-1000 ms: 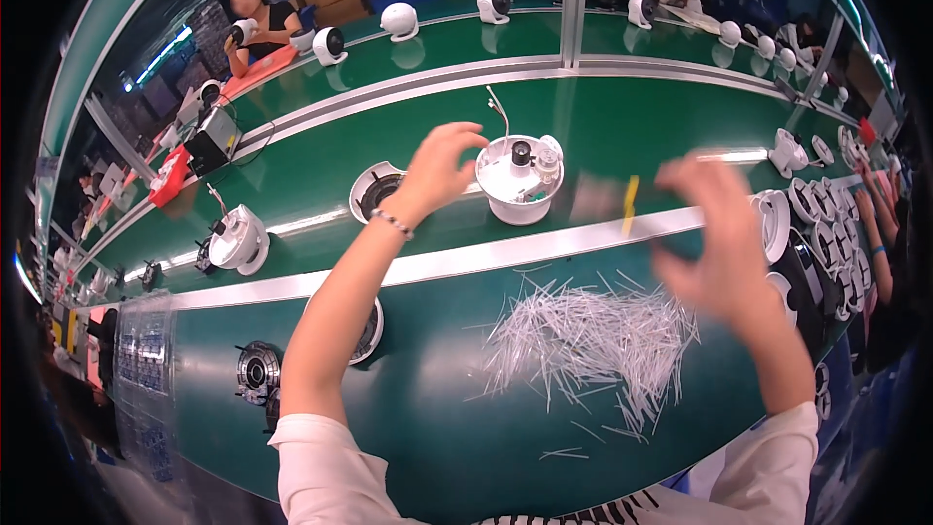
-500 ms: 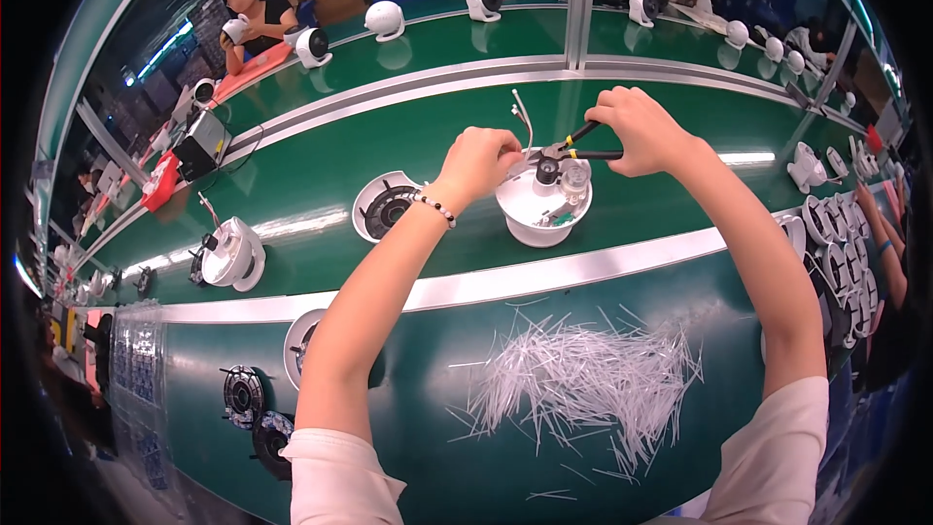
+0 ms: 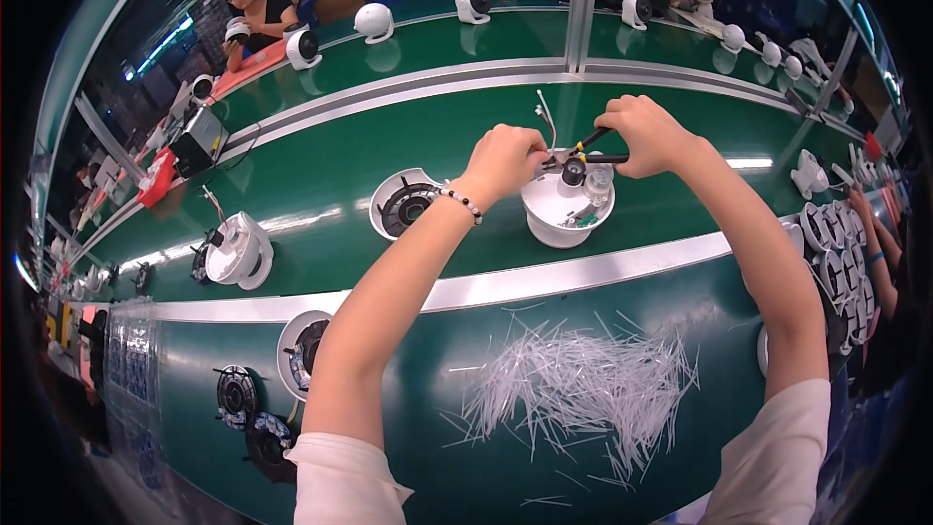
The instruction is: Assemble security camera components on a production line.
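Observation:
My right hand [image 3: 653,136] is wrapped round a pair of cutting pliers [image 3: 607,158] with black handles and yellow collars. The handles stand a little apart, and the jaws reach the back rim of a round white camera housing [image 3: 556,226]. At that same rim my left hand [image 3: 505,163] has thumb and fingers pinched together; what lies between them is too small to make out. A white cable [image 3: 547,113] with small connectors rises just behind those fingertips. Inside the housing are a black cylindrical part [image 3: 573,171] and a clear round part [image 3: 598,180].
White shells [image 3: 381,196] with black inserts and another housing [image 3: 243,253] lie to the left. Thin white plastic strips [image 3: 583,389] are heaped in front. Black discs [image 3: 236,397] sit near left. Parts [image 3: 844,272] are stacked at right. Beyond the metal rail [image 3: 466,78], white cameras [image 3: 474,4] stand before co-workers.
The housing, its cable, the shell and the left housing have shifted right. Both hands moved right too, the left more, and the pliers stay at the rim. Cameras beyond the rail slid left.

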Available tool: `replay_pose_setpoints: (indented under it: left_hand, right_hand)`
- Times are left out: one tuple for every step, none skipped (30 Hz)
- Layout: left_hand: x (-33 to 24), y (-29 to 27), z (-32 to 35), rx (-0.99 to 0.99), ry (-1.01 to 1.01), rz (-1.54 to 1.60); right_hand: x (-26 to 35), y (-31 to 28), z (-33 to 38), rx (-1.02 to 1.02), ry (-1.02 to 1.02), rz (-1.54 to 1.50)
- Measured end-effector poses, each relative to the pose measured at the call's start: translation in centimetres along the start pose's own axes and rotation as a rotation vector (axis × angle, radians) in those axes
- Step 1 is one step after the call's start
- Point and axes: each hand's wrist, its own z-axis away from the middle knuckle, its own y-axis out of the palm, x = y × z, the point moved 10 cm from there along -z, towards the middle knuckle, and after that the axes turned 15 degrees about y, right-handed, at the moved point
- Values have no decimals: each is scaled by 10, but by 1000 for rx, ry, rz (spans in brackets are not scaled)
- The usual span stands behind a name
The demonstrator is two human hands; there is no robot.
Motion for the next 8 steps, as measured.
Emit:
replay_pose_setpoints:
  left_hand:
    - [0,2,-2,3,-1,0]
    - [-1,2,-4,2,-4,1]
    - [0,5,-5,16,-11,15]
    - [0,8,-6,30,-19,30]
    - [1,9,-7,27,-21,30]
    - [0,9,-7,5,-7,24]
    - [0,8,-7,-18,6,17]
    - [0,3,-7,-56,-39,53]
  right_hand:
    - [-3,2,0,21,18,-17]
    - [-1,3,-1,23,15,-17]
    - [-2,7,-2,58,40,-17]
    - [-2,11,-3,94,65,-17]
    - [-1,10,-3,95,63,-16]
    - [-3,13,-3,142,105,44]
    - [-6,15,-2,188,147,104]
    - [-10,15,0,256,190,197]
